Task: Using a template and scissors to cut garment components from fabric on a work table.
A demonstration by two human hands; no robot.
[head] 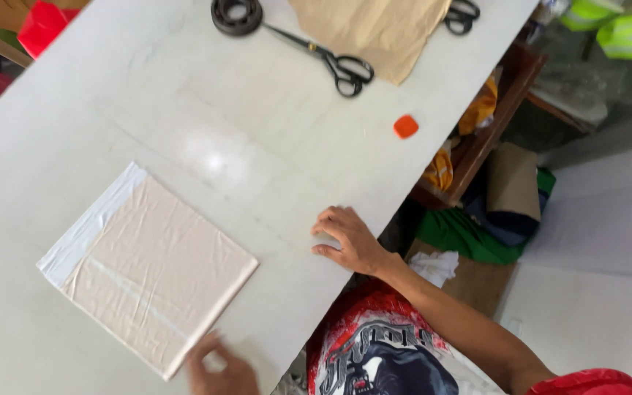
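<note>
Folded beige cloth (151, 267) flat on white table (206, 110) at your near left, your left hand (221, 369) blurred at its near corner, grip unclear, your right hand (349, 238) spread empty on table edge, black scissors (327, 58), orange chalk (405, 126) farther off

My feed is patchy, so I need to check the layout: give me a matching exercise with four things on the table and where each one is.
Things:
1. scissors
2. orange chalk
3. folded cloth
4. right hand

Places:
A. flat on the table edge, holding nothing
B. near the left hand, at the near side
C. far side, beside the brown paper
D. alone near the right edge of the table

Pairs: 1-C, 2-D, 3-B, 4-A
</note>
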